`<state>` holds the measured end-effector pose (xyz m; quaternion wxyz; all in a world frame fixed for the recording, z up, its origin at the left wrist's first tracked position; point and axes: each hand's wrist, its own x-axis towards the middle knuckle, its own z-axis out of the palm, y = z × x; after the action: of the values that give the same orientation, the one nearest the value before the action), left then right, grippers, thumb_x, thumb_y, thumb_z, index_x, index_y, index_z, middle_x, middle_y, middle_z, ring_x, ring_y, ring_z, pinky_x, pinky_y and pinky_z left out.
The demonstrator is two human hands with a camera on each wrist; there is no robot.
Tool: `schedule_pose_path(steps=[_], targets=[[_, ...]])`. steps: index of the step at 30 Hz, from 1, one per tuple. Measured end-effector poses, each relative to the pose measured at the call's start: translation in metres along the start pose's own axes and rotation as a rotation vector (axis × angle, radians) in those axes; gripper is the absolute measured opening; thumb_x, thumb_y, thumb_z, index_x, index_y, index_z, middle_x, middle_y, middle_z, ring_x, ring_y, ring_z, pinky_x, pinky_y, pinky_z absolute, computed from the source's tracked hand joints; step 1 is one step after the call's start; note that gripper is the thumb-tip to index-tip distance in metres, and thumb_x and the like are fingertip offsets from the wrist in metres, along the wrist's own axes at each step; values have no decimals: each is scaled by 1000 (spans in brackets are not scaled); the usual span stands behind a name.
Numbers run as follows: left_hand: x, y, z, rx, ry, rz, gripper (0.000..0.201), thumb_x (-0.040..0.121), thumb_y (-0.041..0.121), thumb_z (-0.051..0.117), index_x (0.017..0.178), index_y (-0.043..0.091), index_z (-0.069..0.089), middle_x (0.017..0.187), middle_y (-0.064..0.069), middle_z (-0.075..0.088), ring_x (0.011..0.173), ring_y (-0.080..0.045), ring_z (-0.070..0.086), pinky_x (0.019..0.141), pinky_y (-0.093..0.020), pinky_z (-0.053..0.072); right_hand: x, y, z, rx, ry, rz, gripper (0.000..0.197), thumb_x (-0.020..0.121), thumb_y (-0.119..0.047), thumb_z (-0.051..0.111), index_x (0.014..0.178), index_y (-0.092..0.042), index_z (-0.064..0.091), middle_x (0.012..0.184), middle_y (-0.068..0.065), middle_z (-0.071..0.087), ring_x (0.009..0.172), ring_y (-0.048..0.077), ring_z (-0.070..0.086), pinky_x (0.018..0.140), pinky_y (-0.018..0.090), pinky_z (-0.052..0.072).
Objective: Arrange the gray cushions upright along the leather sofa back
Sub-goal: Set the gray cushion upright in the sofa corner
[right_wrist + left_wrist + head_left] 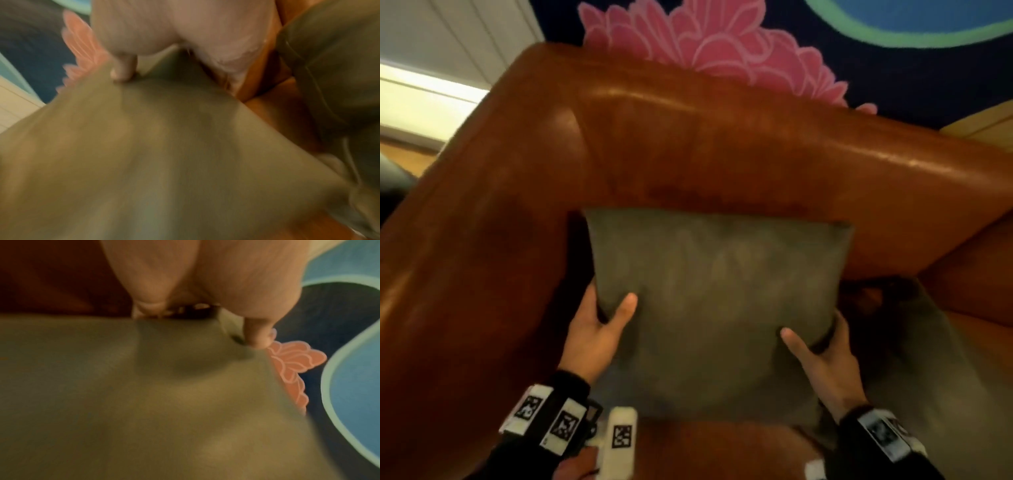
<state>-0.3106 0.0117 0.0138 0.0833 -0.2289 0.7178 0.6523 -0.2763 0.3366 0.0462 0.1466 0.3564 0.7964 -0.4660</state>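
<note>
Between two hands (709,342), one cushion (719,274)

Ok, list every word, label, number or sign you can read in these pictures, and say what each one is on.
No readable words or numbers in any view.
Left wrist band: square black-and-white coded markers, patterns only, no letters.
Right wrist band: a similar marker, blurred.
Gray cushion, leather sofa, flowered wall picture: no text or label shows.
</note>
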Motion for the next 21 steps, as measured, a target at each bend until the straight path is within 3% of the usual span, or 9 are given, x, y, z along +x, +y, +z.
schedule_pose_path(steps=[4,6,9,11,13,15,17,19,21], targets=[[42,46,6,46,-38,261,62,73,52,63,132,38,48,122,28,63,117,10,56,96,-11,44,8,-14,-8,123,145,-165,111,76,-30,87,164,-26,18,132,-5,55,120,13,53,102,29,41],[59,59,5,80,-27,316,58,76,50,60,132,41,44,125,32,58,119,15,52,99,-7,40,18,-20,-2,146,147,-191,112,76,-28,88,163,-26,18,129,-9,52,118,10,51,100,27,40],[88,52,9,226,-61,242,57,82,48,61,136,46,40,133,22,55,128,-1,52,107,-22,38,37,-16,14,147,73,-159,114,69,-38,91,161,-27,24,130,-7,58,116,8,54,100,24,40],[100,41,15,324,-95,80,80,75,62,61,146,42,33,137,8,55,132,-18,52,110,-36,38,49,-7,20,156,9,-98,131,52,-63,90,160,-28,25,135,-4,64,117,8,61,101,25,44],[107,35,15,355,-104,-5,95,64,73,57,149,48,23,141,6,54,131,-19,51,113,-44,38,57,-6,20,198,-34,-61,138,42,-78,84,158,-27,27,132,-3,70,106,-4,70,98,25,51],[107,38,15,337,-89,-1,93,66,74,58,148,54,20,145,9,51,131,-18,50,112,-48,39,65,-5,16,224,-66,-55,105,68,-47,90,153,-24,31,124,-6,69,84,-25,66,84,9,52],[98,35,13,275,-30,-28,79,79,63,61,147,54,21,148,6,46,132,-20,49,110,-53,41,67,-2,8,199,-113,-66,76,85,-14,81,142,-28,33,114,-12,66,75,-29,63,71,-2,49],[80,17,8,275,95,-65,62,87,52,60,143,49,33,142,1,51,124,-24,55,108,-54,43,70,7,-2,118,-136,-58,71,87,-14,80,137,-34,33,113,-9,67,82,-17,69,69,-1,48],[56,-4,8,382,203,-98,46,77,63,57,119,43,54,126,-12,65,111,-34,65,101,-56,48,66,20,-20,49,-148,-37,68,85,-26,82,137,-37,39,121,-2,67,101,3,69,80,6,48]])
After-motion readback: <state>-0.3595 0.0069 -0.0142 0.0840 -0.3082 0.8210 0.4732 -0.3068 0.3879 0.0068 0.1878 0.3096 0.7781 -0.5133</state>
